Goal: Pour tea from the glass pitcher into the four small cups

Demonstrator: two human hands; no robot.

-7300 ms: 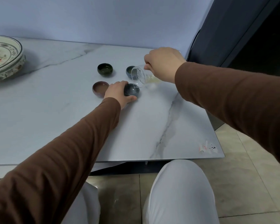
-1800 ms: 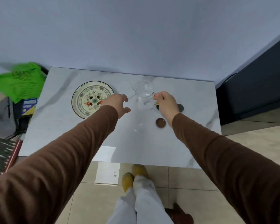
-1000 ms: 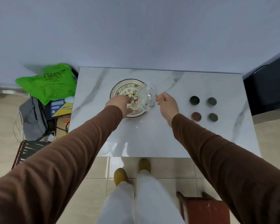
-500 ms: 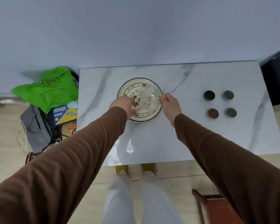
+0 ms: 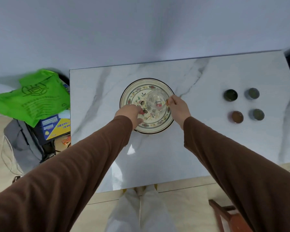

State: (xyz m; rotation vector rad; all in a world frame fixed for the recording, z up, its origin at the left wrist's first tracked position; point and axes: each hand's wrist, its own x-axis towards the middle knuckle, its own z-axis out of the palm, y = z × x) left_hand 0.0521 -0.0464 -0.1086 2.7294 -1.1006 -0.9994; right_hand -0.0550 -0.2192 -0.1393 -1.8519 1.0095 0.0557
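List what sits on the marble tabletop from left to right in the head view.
Left hand → patterned plate → glass pitcher over the plate → right hand at the pitcher's handle → the cluster of four small cups.

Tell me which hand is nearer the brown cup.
Right. The right hand holds the glass pitcher over the plate, left of the brown cup; the left hand is farther left.
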